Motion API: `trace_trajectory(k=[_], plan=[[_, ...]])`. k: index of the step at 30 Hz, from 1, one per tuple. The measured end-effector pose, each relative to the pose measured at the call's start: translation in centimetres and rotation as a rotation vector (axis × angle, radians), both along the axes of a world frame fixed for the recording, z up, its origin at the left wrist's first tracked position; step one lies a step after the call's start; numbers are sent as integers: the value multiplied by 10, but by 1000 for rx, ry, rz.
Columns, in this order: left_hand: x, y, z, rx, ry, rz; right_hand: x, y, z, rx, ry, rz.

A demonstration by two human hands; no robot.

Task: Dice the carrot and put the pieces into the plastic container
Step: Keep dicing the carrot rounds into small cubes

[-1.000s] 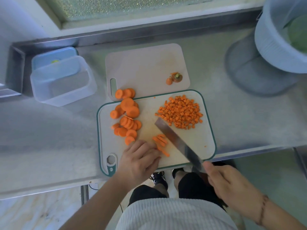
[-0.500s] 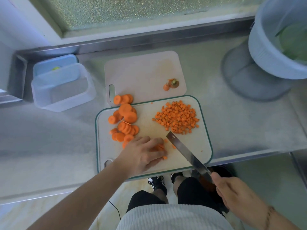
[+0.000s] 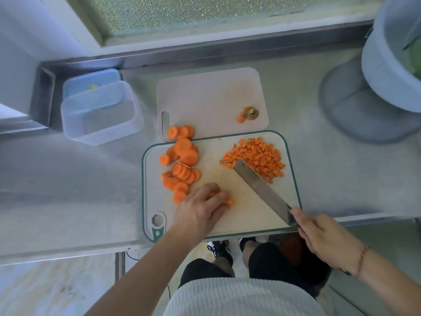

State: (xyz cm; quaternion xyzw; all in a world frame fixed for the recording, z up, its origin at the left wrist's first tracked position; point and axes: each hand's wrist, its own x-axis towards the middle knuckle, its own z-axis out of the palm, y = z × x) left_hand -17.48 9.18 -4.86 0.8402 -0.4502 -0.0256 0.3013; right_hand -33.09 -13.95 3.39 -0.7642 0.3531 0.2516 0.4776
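- Your right hand point(image 3: 328, 236) was clenched round the handle of the knife point(image 3: 262, 190), and over the last second you swung the blade away from the strips; its tip ended at the near-left edge of the diced pile point(image 3: 255, 158), at about 1 o'clock on the green-rimmed board point(image 3: 292, 179)
- That read as a sweep: the blade looked to have pushed freshly cut dice up into the pile, though the frames did not show the push itself
- Your left hand point(image 3: 200, 210) had slid forward and left, fingers curled down over the carrot strips point(image 3: 226, 202) at about 7 o'clock on the board; only a few orange ends showed past your fingertips
- The carrot slices point(image 3: 182, 165) lay stacked from 9 to 11 o'clock, some spilling onto the pink board point(image 3: 209, 99) behind; the carrot top point(image 3: 250, 112) sat at that board's 4 o'clock corner
- The plastic container point(image 3: 100, 124) stood at 10 o'clock on the steel counter point(image 3: 68, 179), well apart, with no carrot in it
- Judged from this, you were roughly mid-task: many slices still uncut, transfer not begun
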Motion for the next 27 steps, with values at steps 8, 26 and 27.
trace_trajectory(k=[8,26,27], plan=[[-16,-14,7,-16,31,89,-8,9,0,17,-6,83],[25,4,8,99,36,-177,-13,16,0,32,-1,20],[22,5,7,104,26,-191,-14,18,-1,21,-15,28]])
